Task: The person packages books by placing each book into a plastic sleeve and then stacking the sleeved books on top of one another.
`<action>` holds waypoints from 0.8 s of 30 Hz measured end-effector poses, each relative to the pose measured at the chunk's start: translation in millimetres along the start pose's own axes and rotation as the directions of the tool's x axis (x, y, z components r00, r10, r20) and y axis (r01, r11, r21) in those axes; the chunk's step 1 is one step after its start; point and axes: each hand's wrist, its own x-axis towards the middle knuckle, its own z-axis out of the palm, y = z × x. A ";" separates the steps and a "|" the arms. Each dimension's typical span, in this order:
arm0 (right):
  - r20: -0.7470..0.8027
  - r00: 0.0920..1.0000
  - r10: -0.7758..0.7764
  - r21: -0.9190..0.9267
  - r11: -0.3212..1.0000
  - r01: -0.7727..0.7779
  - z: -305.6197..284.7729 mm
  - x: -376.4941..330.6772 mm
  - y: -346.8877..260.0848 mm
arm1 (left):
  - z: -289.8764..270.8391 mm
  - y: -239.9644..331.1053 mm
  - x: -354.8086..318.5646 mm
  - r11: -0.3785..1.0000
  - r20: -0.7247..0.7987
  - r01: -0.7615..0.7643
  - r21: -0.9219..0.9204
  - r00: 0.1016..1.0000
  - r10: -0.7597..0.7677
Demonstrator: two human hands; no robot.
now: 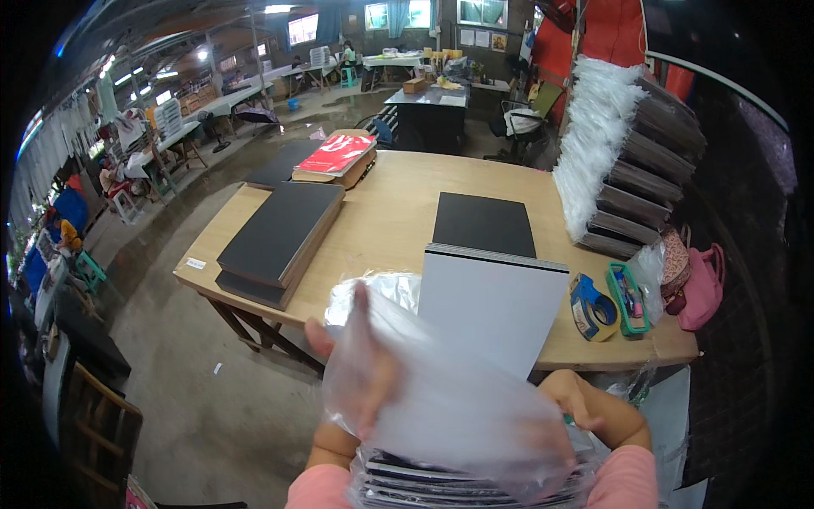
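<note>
A clear plastic bag (pixel 458 390), blurred by motion, stretches between my two hands above my lap. My left hand (pixel 369 365) grips it at the left, partly seen through the film, with the thumb standing out to the side. At the right end my right hand (pixel 570 397) bends inward, its fingers curled at the bag's edge and partly hidden. Below the bag, a stack of dark flat pieces in clear plastic (pixel 398 483) rests against me. Just beyond my hands, a light grey panel with a dark top strip (pixel 496 305) leans over the table's near edge.
On the wooden table (pixel 390 187) lie a black panel (pixel 483 222), black-covered stacks (pixel 275 233), a red book (pixel 337 154), shiny plastic bags (pixel 373 293), a blue tape dispenser (pixel 592 307) and a green basket (pixel 629 301). A tall plastic-wrapped pile (pixel 606 153) stands right, near a pink handbag (pixel 702 288).
</note>
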 end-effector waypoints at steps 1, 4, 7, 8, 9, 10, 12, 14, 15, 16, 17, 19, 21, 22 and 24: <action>-0.068 0.991 -0.114 -0.091 0.990 0.107 7.5 -3.1 -0.2 | -3.3 -1.0 1.1 0.999 0.007 0.030 0.016 1.000 -0.030; -0.737 0.541 -0.406 -0.332 0.914 0.235 40.5 -29.7 -8.5 | -25.8 21.6 3.9 0.853 -0.121 0.343 0.393 0.939 -0.322; -0.896 -0.430 -0.107 -0.185 0.972 0.144 51.5 -51.3 -14.4 | -38.2 16.4 9.8 0.160 -0.467 0.451 0.878 0.880 0.084; -0.913 -0.371 -0.169 -0.278 0.924 0.263 36.9 -56.4 -5.4 | -43.4 2.6 22.7 -0.131 -0.383 0.432 0.892 0.878 0.287; -0.871 -0.426 -0.244 -0.294 0.954 0.055 29.2 -78.7 0.6 | -34.2 -7.5 44.7 -0.302 -0.436 0.525 0.796 0.843 0.315; -0.825 -0.460 -0.329 -0.290 0.944 -0.155 23.4 -105.3 4.6 | -37.1 -15.6 54.9 -0.458 -0.391 0.471 0.754 0.882 0.264; -0.659 -0.488 -0.572 -0.284 0.790 -0.543 3.6 -101.8 -1.8 | -46.1 -19.9 59.8 -0.740 -0.331 0.337 0.582 0.929 0.163; -0.366 -0.391 -0.844 -0.205 0.483 -0.851 -20.3 -45.9 -15.2 | -37.1 -12.5 51.7 -0.758 -0.245 0.284 0.587 0.955 0.168; -0.375 -0.344 -0.861 -0.166 0.428 -0.888 -15.0 -48.0 -20.0 | -25.5 -10.0 53.1 -0.758 -0.170 0.229 0.611 0.973 0.157; -0.387 -0.297 -0.873 -0.127 0.369 -0.921 -8.3 -53.2 -24.8 | -13.4 -8.1 56.6 -0.756 -0.094 0.173 0.631 0.985 0.147; -0.405 -0.252 -0.879 -0.095 0.315 -0.944 -2.2 -55.4 -27.8 | 1.2 -4.5 60.3 -0.683 -0.137 0.207 0.700 0.978 0.156; -0.576 -0.383 -0.723 -0.082 0.517 -0.852 13.3 -44.7 -34.7 | -14.0 16.0 52.9 -0.286 -0.444 0.419 0.862 0.896 -0.027; -0.782 -0.423 -0.458 -0.017 0.694 -0.720 33.1 -36.5 -50.0 | -25.7 35.2 50.0 0.217 -0.734 0.816 0.536 0.577 -0.358; -0.845 -0.449 -0.290 -0.014 0.852 -0.523 37.4 -42.7 -48.6 | -25.3 33.3 44.1 0.301 -0.799 0.881 0.364 0.462 -0.385; -0.926 -0.375 0.037 0.063 0.997 -0.055 53.3 -51.1 -40.0 | -23.1 23.7 35.0 0.430 -0.848 0.903 -0.003 0.226 -0.479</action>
